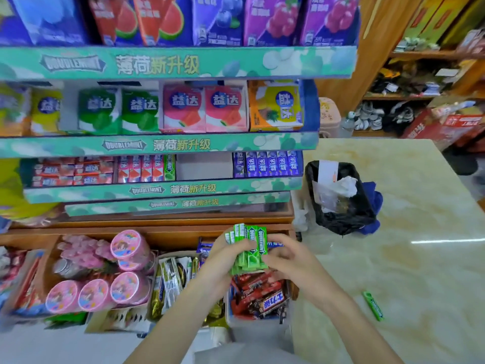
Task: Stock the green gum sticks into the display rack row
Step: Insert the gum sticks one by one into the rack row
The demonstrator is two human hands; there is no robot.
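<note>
A bundle of several green gum sticks (250, 248) stands upright between both hands, low in front of the display rack. My left hand (223, 254) wraps its left side; my right hand (287, 258) presses its right side. One green gum stick (169, 167) stands in the third rack row (204, 189), left of a gap (203, 166) between the red packs and the blue packs (267, 164). Another green gum stick (373, 306) lies alone on the marble counter (406, 258) to my right.
Below the rack, boxes hold pink round tubs (126, 248), foil sachets (170, 282) and red chocolate bars (259, 292). A black-lined bin (341, 200) with paper scraps sits on the counter beside the rack. Wooden shelves with goods stand at the back right.
</note>
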